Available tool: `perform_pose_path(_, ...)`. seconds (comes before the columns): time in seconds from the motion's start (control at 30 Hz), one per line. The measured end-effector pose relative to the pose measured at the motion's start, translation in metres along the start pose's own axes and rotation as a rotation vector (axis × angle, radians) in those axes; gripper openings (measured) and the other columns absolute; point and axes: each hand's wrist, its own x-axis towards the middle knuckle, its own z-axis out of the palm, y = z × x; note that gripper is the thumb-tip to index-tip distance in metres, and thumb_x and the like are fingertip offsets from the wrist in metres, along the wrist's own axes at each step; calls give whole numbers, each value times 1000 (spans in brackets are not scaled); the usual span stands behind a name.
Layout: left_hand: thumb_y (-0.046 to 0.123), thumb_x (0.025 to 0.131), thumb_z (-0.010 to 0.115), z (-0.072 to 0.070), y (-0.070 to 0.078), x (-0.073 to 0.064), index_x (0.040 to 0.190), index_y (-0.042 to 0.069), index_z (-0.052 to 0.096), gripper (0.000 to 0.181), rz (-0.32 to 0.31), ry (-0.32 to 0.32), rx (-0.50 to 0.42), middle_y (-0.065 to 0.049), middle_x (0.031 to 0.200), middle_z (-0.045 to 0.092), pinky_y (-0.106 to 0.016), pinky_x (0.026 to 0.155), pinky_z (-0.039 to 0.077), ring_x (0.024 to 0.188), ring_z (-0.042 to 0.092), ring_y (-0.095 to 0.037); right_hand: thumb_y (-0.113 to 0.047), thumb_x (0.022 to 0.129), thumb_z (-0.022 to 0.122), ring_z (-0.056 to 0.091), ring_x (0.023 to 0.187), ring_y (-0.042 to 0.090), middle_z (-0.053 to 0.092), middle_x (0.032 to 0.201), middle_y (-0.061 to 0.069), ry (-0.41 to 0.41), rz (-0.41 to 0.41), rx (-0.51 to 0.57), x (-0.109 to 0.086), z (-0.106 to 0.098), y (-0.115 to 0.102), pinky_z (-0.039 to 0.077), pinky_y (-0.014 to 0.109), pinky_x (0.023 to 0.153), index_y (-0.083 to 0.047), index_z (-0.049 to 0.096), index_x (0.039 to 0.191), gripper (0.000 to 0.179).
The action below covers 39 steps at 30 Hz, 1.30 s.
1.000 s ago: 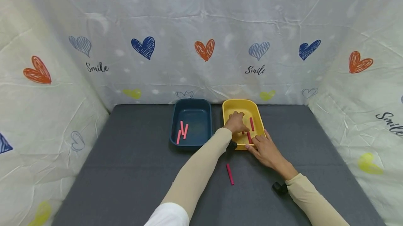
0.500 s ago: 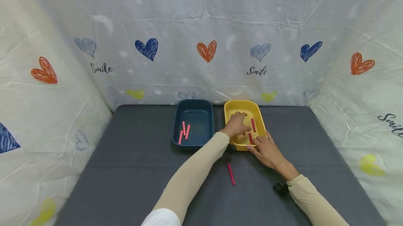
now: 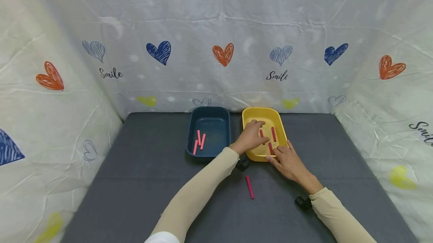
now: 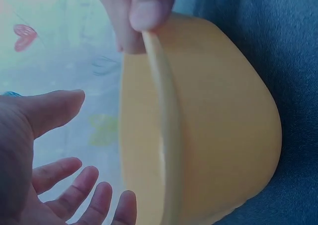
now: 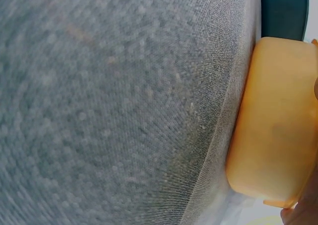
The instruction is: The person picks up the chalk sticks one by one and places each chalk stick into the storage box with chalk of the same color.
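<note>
My left hand (image 3: 251,137) hovers over the near left part of a yellow tray (image 3: 248,113), its fingers spread and holding nothing. In the left wrist view that hand (image 4: 22,155) is apart from the tray wall (image 4: 218,115). My right hand (image 3: 291,164) grips the tray's near right corner; its thumb (image 4: 148,15) lies outside the rim, the other fingers inside. Three thin dark red sticks lie in the tray: a far right stick (image 3: 273,134), a near stick (image 3: 270,148) and a stick (image 3: 262,134) partly hidden by my left hand.
A dark blue tray (image 3: 220,130) stands left of the yellow one, with three pink sticks (image 3: 203,141) in it. Another dark red stick (image 3: 249,187) lies on the grey tabletop (image 3: 135,190), nearer to me. A printed curtain (image 3: 189,17) hangs behind and at both sides.
My left hand has drawn back a little to the left and nearer to me, so more of the stick beneath it shows. The right hand keeps its grip on the tray corner.
</note>
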Motion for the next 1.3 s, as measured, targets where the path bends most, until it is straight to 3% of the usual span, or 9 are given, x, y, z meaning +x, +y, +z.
perform_pose_path(0.3, 37, 90, 71, -13, 4, -24, 143, 12, 49, 62, 72, 62, -59, -7, 132, 55, -35, 98, 51, 118, 56, -23, -35, 95, 62, 60, 82, 24, 52, 76, -1, 24, -13, 5, -1, 1, 0, 25, 63, 114, -15, 55, 80, 26)
perform_pose_path(0.67, 36, 91, 69, -15, 4, -50, 141, 12, 49, 59, 128, 150, -86, -5, 134, 54, -38, 101, 49, 120, 52, -22, -35, 95, 62, 59, 80, 23, 52, 75, -2, 27, -10, 4, -2, 1, -1, 25, 63, 114, -16, 54, 79, 27)
perform_pose_path(0.97, 33, 91, 69, -20, 3, -67, 137, 13, 54, 52, 138, 150, -111, -5, 131, 57, -39, 98, 50, 117, 54, -21, -37, 95, 62, 61, 84, 26, 56, 79, 0, 21, -11, 0, -1, 1, -1, 25, 63, 114, -15, 56, 81, 27)
perform_pose_path(1.3, 34, 92, 69, -17, -8, -90, 136, 14, 54, 51, 172, 128, -73, -4, 130, 56, -37, 97, 50, 119, 53, -24, -36, 95, 63, 60, 80, 25, 54, 75, 0, 36, -6, 3, -1, 1, 0, 25, 63, 114, -15, 55, 79, 28)
